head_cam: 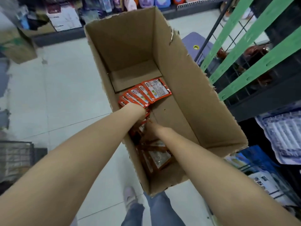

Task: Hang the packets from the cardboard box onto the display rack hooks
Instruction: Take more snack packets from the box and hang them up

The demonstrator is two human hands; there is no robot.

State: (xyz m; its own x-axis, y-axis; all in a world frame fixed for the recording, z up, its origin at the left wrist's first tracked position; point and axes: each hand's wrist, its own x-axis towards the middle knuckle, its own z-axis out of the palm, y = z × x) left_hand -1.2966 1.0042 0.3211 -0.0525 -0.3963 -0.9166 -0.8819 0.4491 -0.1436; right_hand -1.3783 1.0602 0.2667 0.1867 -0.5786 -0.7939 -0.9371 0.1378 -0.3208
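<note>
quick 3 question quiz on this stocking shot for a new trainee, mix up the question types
1. True or false: both hands are down inside the cardboard box.
2. The fanned red packets lie: A) on the floor B) on the box bottom C) on a hook.
3. Fill in: the display rack's slanted bars are coloured ____.

Key
1. True: left hand and right hand both reach among the packets.
2. B
3. green

Lying fanned in cardboard box [179,75] btm: packets [146,92]; standing right of box: display rack [254,51]; both hands reaching inside.
</note>
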